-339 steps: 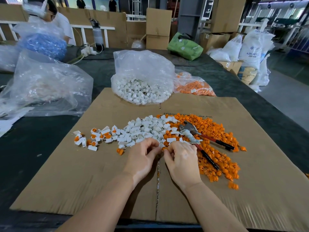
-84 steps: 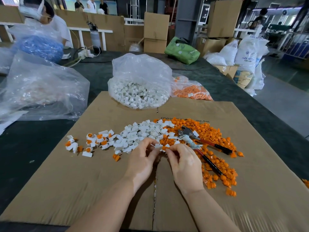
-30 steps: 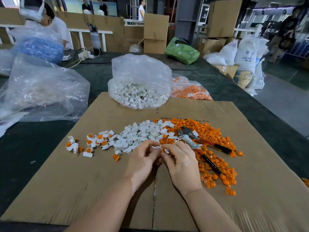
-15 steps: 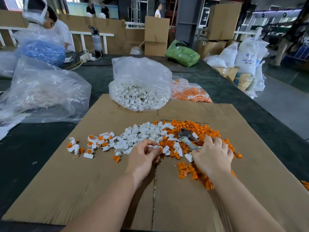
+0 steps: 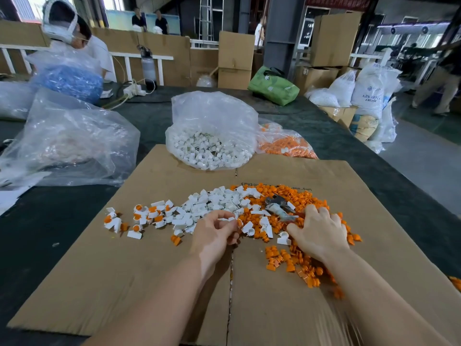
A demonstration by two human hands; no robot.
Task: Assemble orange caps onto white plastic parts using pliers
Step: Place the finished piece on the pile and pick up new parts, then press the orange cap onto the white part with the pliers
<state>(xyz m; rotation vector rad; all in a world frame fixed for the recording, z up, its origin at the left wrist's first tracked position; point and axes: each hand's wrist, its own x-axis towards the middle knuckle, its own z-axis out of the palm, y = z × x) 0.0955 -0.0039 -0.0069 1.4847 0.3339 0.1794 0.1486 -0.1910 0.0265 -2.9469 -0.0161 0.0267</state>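
Caps (image 5: 287, 258), orange and loose, are spread over the right half of the cardboard (image 5: 124, 270), and white parts (image 5: 214, 201) are heaped just left of them, the two piles touching in the middle. Pliers (image 5: 278, 207) are seen lying on the caps, metal head up-left, handles hidden under the right hand (image 5: 319, 233). That hand is laid palm-down over the handles, fingers (image 5: 311, 212) bent over them; whether the handles are actually gripped cannot be told. A small white piece (image 5: 230, 219) is pinched between thumb and fingertips of the left hand (image 5: 214, 233), at the near edge of the white pile, the other fingers curled in. Over to the left a scatter of capped parts (image 5: 139, 218), white with orange showing, is set apart from the heap. Behind the cardboard, on the dark tabletop (image 5: 50, 233), a clear bag (image 5: 212, 136) full of white parts is resting on the sheet's far edge, and a bag of orange caps (image 5: 287, 146) is tucked just to its right. A big crumpled plastic bag (image 5: 69, 146) is sat at the left. A masked person (image 5: 69, 28) is seated at the far left corner, and a green bag (image 5: 273, 87) is lying at the table's far end.
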